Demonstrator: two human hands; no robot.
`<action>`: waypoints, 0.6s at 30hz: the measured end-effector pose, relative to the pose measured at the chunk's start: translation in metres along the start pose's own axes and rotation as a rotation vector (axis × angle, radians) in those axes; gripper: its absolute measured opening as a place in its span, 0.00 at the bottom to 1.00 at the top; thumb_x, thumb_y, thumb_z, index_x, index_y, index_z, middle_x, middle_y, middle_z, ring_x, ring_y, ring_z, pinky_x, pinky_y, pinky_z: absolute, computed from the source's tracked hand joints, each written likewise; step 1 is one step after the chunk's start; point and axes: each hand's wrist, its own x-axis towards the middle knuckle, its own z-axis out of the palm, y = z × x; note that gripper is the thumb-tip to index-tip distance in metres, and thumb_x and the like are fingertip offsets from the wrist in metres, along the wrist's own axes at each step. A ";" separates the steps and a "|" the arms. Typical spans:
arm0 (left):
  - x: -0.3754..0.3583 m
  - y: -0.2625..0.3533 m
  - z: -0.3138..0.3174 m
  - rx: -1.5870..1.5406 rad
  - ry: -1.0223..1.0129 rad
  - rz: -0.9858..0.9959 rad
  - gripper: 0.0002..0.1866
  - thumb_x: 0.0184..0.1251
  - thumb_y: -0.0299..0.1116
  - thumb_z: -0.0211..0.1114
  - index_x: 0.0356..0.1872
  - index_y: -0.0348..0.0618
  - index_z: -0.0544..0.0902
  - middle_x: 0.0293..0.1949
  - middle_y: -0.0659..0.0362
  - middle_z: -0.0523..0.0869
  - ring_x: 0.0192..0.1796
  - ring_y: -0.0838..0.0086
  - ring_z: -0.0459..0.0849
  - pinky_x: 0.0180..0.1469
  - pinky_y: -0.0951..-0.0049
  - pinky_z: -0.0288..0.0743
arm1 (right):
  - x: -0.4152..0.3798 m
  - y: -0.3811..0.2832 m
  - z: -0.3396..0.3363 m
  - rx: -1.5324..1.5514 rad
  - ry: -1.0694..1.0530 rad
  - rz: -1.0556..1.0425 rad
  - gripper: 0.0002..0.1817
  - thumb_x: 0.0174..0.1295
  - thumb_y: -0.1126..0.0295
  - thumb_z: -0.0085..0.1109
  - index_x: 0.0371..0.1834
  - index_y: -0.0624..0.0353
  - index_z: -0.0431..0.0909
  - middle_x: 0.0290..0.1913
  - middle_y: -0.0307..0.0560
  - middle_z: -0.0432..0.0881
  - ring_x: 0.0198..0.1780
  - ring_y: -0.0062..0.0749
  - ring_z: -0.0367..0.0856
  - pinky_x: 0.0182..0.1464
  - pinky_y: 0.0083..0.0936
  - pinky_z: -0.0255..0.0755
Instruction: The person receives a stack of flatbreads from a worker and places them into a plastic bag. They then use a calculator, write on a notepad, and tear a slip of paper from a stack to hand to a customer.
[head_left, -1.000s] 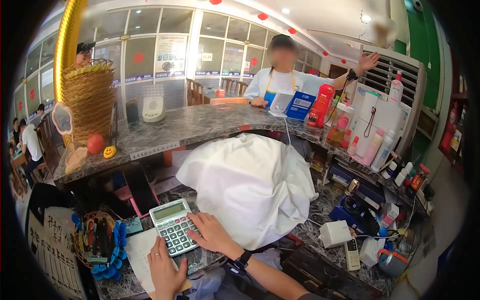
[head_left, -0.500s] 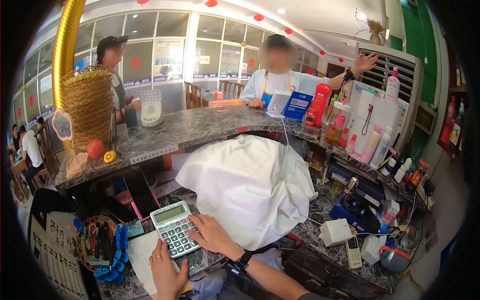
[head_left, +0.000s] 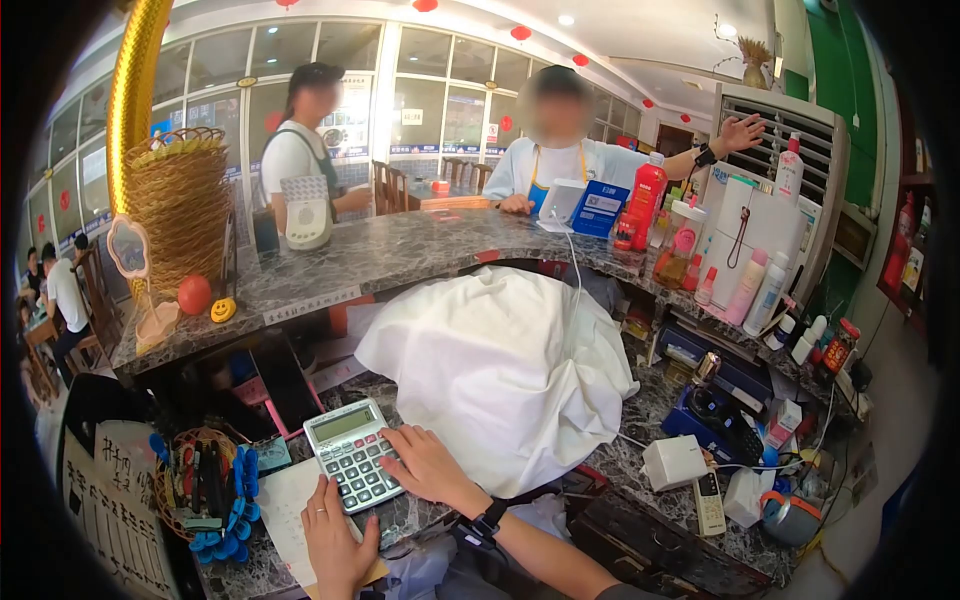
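The calculator (head_left: 351,453) looks like matt grey plastic with a glassy display, lying beside a sheet of white paper (head_left: 285,505) on a glossy veined marble counter (head_left: 400,250), next to a soft, creased white cloth cover (head_left: 505,370) and a rough woven wicker basket (head_left: 180,205).

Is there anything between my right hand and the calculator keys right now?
Nothing visible does. The right hand already lies on the calculator, fingers spread over the keys on its right side. The left hand rests on the paper at the calculator's lower edge. The white cloth bundle sits beside the right hand, not across the keys.
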 end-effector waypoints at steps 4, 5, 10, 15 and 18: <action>0.000 0.001 -0.001 -0.012 -0.003 -0.007 0.45 0.60 0.42 0.76 0.74 0.26 0.70 0.74 0.33 0.73 0.73 0.40 0.73 0.75 0.46 0.64 | 0.000 0.001 0.002 0.004 0.012 -0.002 0.27 0.81 0.51 0.54 0.68 0.64 0.75 0.54 0.59 0.81 0.56 0.58 0.80 0.60 0.47 0.73; 0.000 0.000 0.000 -0.008 -0.006 -0.003 0.45 0.60 0.42 0.76 0.74 0.26 0.70 0.74 0.33 0.73 0.72 0.40 0.73 0.75 0.46 0.65 | -0.001 0.000 0.001 0.007 0.011 -0.004 0.27 0.81 0.51 0.54 0.68 0.64 0.75 0.54 0.59 0.81 0.56 0.58 0.80 0.60 0.47 0.73; 0.000 -0.001 -0.002 0.032 0.021 0.013 0.44 0.60 0.42 0.77 0.74 0.26 0.71 0.73 0.32 0.74 0.71 0.40 0.75 0.73 0.47 0.67 | 0.000 -0.001 0.000 0.009 0.033 -0.006 0.26 0.79 0.52 0.57 0.67 0.63 0.76 0.52 0.59 0.82 0.54 0.58 0.80 0.58 0.48 0.73; 0.002 0.003 -0.004 0.021 0.020 0.023 0.44 0.60 0.44 0.77 0.73 0.27 0.72 0.72 0.32 0.75 0.70 0.40 0.77 0.71 0.48 0.68 | 0.001 -0.003 -0.002 0.018 0.047 -0.016 0.26 0.79 0.52 0.57 0.67 0.64 0.77 0.51 0.58 0.82 0.53 0.57 0.80 0.57 0.47 0.72; 0.002 0.004 -0.005 0.022 0.010 0.018 0.43 0.60 0.44 0.77 0.73 0.27 0.72 0.72 0.31 0.75 0.70 0.40 0.76 0.72 0.48 0.68 | 0.001 -0.002 -0.002 0.014 0.048 -0.010 0.26 0.79 0.52 0.57 0.67 0.63 0.77 0.51 0.58 0.82 0.53 0.57 0.80 0.57 0.47 0.73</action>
